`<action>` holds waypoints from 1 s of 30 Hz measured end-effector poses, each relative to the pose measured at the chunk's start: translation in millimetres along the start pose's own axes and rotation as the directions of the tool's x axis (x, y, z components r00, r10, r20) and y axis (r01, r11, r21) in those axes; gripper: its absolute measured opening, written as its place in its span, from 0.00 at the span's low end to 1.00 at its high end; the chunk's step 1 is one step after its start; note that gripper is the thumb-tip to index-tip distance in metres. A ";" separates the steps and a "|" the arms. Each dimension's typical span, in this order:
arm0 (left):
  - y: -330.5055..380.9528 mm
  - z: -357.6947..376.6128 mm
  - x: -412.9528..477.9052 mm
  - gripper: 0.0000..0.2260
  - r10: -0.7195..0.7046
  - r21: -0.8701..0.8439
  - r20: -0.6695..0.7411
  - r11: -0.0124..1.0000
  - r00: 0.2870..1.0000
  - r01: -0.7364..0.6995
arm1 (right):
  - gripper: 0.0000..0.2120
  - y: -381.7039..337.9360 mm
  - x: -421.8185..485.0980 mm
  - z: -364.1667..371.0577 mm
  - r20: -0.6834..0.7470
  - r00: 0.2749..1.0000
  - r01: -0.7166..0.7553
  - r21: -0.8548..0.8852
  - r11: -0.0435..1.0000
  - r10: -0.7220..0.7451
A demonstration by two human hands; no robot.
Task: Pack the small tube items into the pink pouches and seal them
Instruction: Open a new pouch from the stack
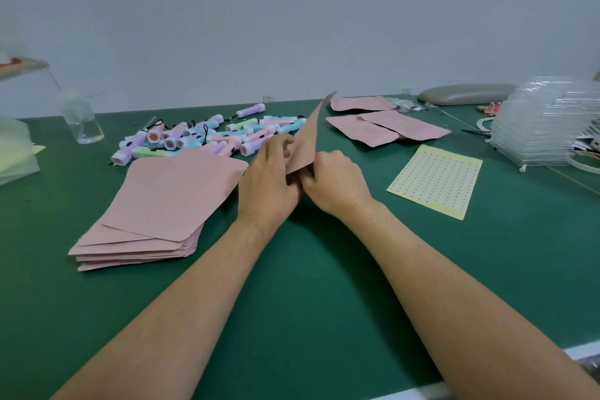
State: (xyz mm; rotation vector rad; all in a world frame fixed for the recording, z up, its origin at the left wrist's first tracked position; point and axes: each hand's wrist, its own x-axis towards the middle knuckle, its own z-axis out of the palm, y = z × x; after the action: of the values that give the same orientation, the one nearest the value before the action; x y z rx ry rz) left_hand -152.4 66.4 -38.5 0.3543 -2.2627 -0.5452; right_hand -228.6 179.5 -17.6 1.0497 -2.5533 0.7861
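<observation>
A pink pouch (308,136) stands on edge above the green table (308,286), tilted up toward the wall. My left hand (266,182) and my right hand (334,182) both pinch its near end, fingers curled round the edge. Behind my left hand lies a heap of several small pastel tube items (207,136), some with black loops. A stack of flat empty pink pouches (156,208) lies to the left. Further pink pouches (386,127) lie at the back right.
A yellow sheet of small round stickers (436,180) lies right of my hands. A clear bottle (81,120) stands at the back left. Stacked clear plastic trays (545,120) and a grey pad (464,93) sit at the back right.
</observation>
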 end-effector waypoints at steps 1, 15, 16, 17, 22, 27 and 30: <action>-2.0 0.6 1.2 0.28 -0.025 0.012 0.016 1.000 1.000 0.025 | 0.20 -2.3 -0.5 -0.3 0.009 0.999 0.048 -0.035 0.998 -0.047; -8.2 -4.9 5.9 0.24 -0.304 -0.305 -0.131 0.918 0.943 0.254 | 0.14 -11.4 -0.6 -11.1 -0.078 0.991 -0.121 -0.195 0.973 0.107; -5.7 -5.1 4.3 0.22 -0.273 -0.305 -0.103 0.924 0.957 0.230 | 0.15 -12.9 -0.5 -10.4 -0.072 0.991 -0.121 -0.189 0.974 0.110; -3.2 -4.4 2.8 0.21 -0.231 -0.298 -0.067 0.933 0.971 0.202 | 0.16 -14.2 -0.8 -9.4 -0.051 0.991 -0.128 -0.177 0.976 0.120; -5.0 0.8 4.1 0.25 -0.208 -0.380 -0.074 0.910 0.975 0.165 | 0.10 -8.8 0.6 -8.2 0.057 0.974 -0.212 -0.110 0.971 0.219; -6.0 -3.3 7.0 0.25 -0.296 -0.501 -0.168 0.847 0.940 0.177 | 0.09 -8.2 4.0 -10.3 0.024 0.969 -0.246 -0.048 0.968 0.247; -4.2 -0.4 6.9 0.20 -0.337 -0.536 -0.114 0.813 0.934 0.228 | 0.09 -9.1 2.4 -9.7 -0.027 0.976 -0.217 -0.027 0.976 0.217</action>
State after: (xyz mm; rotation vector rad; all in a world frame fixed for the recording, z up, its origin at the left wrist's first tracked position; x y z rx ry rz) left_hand -156.3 59.9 -36.0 0.4518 -1.7804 -1.1878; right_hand -223.3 178.3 -5.2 0.7558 -2.6815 0.8048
